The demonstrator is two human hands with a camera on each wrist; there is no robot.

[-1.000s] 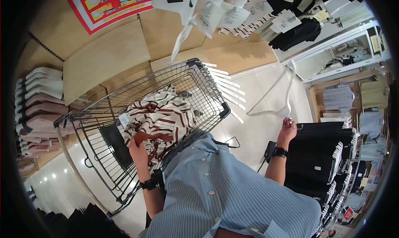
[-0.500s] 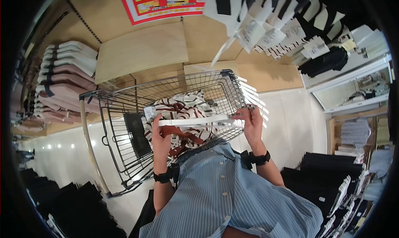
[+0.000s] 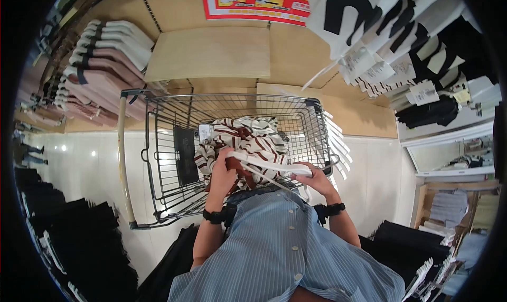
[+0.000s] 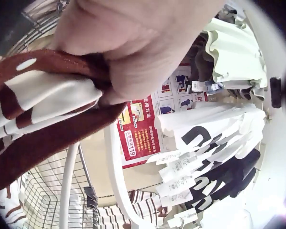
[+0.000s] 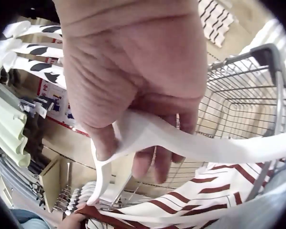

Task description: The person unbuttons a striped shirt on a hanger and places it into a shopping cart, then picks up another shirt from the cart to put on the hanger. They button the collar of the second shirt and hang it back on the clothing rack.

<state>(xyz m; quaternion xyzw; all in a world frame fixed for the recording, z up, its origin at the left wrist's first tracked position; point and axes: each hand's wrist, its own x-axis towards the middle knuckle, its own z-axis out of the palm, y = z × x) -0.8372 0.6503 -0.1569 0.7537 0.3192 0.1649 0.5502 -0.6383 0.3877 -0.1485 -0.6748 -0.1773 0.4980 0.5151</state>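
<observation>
My left hand (image 3: 222, 176) pinches the brown-red edge of a striped garment (image 3: 252, 135), which lies crumpled in the cart. In the left wrist view, that brown-red edge (image 4: 57, 138) hangs from the fingers of my left hand (image 4: 133, 43), and a white clothes hanger (image 4: 116, 167) runs up close behind it. My right hand (image 3: 318, 181) grips the hanger near its middle; the hanger's far end reaches my left hand. Seen from the right wrist, my thumb and fingers (image 5: 142, 167) curl round the white plastic, above the striped cloth (image 5: 181, 195).
The wire shopping cart (image 3: 163, 186) stands right before me, with several white hangers (image 3: 338, 143) along its right end. Pink and white clothes (image 3: 105, 75) hang at left, white and black shirts (image 3: 364, 27) at upper right. Racks of dark trousers (image 3: 84, 233) flank me.
My right hand has brought the hanger from the far right over the cart to the garment, and its grip has moved from the hook to the hanger's body. My left hand still holds the garment.
</observation>
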